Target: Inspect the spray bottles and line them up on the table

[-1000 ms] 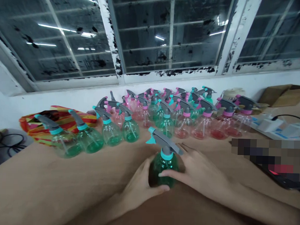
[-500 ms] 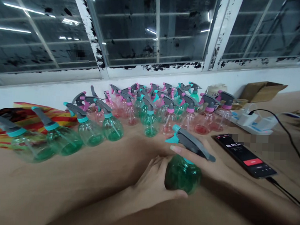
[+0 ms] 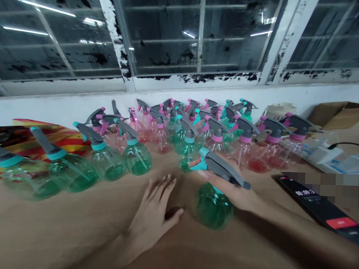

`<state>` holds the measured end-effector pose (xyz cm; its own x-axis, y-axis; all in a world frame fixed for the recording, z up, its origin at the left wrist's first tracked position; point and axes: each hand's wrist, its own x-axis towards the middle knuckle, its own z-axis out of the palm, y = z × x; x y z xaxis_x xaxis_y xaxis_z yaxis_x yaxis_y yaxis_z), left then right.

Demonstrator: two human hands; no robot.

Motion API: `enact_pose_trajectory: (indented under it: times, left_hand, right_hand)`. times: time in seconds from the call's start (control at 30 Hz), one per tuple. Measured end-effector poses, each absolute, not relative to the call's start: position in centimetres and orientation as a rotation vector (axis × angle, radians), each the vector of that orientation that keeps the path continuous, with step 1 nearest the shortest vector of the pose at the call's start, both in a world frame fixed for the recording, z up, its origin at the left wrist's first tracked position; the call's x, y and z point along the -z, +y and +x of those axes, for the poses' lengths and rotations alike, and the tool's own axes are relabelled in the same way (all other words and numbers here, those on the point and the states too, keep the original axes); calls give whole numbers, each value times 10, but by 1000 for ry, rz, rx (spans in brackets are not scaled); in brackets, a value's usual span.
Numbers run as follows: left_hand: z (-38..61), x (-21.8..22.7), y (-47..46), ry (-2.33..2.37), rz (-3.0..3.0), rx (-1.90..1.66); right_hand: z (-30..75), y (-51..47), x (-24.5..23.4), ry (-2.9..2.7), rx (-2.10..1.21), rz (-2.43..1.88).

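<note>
A green spray bottle [image 3: 214, 208] with a grey and turquoise trigger head stands close in front of me, a little right of the middle. My right hand [image 3: 233, 187] is wrapped round its neck, just under the spray head; some of the fingers are hidden behind the bottle. My left hand [image 3: 153, 212] is off the bottle, palm down over the brown tabletop, fingers spread and holding nothing. Just beyond the hands stands another green spray bottle [image 3: 188, 150] with a turquoise collar. To the left sits one more green spray bottle [image 3: 138, 158].
Several pink spray bottles [image 3: 259, 155] and green ones crowd the back of the table [image 3: 105, 222] below the window. A phone [image 3: 315, 202] lies at the right, near a power strip [image 3: 328, 163] with chargers. Behind are a cardboard box [image 3: 339, 114] and, left, a colourful bag [image 3: 64, 140].
My left hand has let go of the green spray bottle and moved left, fingers opening. My right hand still holds the bottle. The view has turned slightly, shifting the phone rightward.
</note>
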<state>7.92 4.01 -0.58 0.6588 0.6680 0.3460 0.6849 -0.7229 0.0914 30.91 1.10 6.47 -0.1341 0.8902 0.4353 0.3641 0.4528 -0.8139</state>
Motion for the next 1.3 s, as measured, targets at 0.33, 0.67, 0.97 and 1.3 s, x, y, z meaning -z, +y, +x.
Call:
enact_pose_trajectory:
  times: [0.33, 0.67, 0.97, 1.3]
  left_hand:
    - [78, 8, 38, -1148, -2902, 426]
    - [77, 7, 40, -1100, -2891, 385]
    - [78, 9, 41, -1059, -2838, 357]
    - [77, 8, 40, -1034, -2814, 337]
  right_hand:
    - [312, 20, -60, -1731, -685, -1137]
    - [311, 16, -65, -1741, -586, -1156]
    - [308, 17, -60, -1656, -663, -1138]
    - [310, 16, -59, -1703, -660, -1118]
